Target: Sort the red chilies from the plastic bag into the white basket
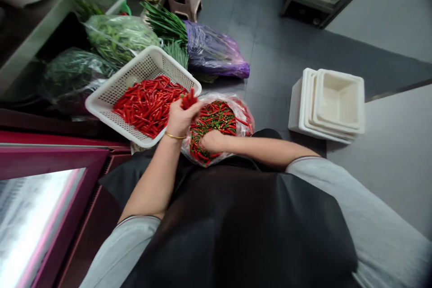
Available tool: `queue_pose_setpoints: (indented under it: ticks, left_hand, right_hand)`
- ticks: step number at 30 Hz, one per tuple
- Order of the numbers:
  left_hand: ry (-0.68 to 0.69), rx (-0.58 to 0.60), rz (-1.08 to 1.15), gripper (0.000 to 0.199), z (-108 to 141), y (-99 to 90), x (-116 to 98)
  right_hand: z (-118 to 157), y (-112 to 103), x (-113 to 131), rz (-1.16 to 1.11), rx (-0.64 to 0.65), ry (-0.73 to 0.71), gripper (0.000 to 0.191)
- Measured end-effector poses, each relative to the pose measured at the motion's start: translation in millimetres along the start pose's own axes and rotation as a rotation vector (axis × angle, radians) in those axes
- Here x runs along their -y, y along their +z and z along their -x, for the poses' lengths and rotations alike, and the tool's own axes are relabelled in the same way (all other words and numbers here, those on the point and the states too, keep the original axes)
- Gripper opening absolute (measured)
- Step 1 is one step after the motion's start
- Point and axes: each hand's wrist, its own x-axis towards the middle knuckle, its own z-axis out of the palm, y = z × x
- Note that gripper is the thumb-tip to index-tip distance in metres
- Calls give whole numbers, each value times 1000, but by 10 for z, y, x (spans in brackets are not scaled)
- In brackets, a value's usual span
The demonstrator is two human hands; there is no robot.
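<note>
The left hand (180,119) is closed around a small bunch of red chillies (189,99), held up just over the near corner of the white perforated basket (135,72), which already carries a heap of stemless-looking red chillies (148,105). The right hand (212,140) is dug into the clear plastic bag of red and green-stemmed chillies (219,119) on the floor; its fingers are buried, so I cannot tell whether they grip anything. This looks like mid-sorting, and the next move would call for opening the left hand above the basket so nothing falls past its rim.
</note>
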Motion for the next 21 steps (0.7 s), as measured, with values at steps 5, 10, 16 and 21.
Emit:
queue_pose_setpoints:
  ticks: [5, 10, 16, 21]
  left_hand:
    - [-192, -129, 76, 30, -95, -544, 166]
    - [-337, 109, 83, 37, -29, -217, 494]
    - [-401, 98, 98, 46, 52, 419, 827]
    - [-409, 135, 226, 49, 44, 465, 810]
  right_hand:
    - [547, 142, -370, -196, -183, 1, 27]
    - [671, 155, -1332, -110, -180, 596, 44]
    - [570, 107, -1211, -146, -253, 575, 35]
    - [523, 18, -759, -458, -412, 225, 33]
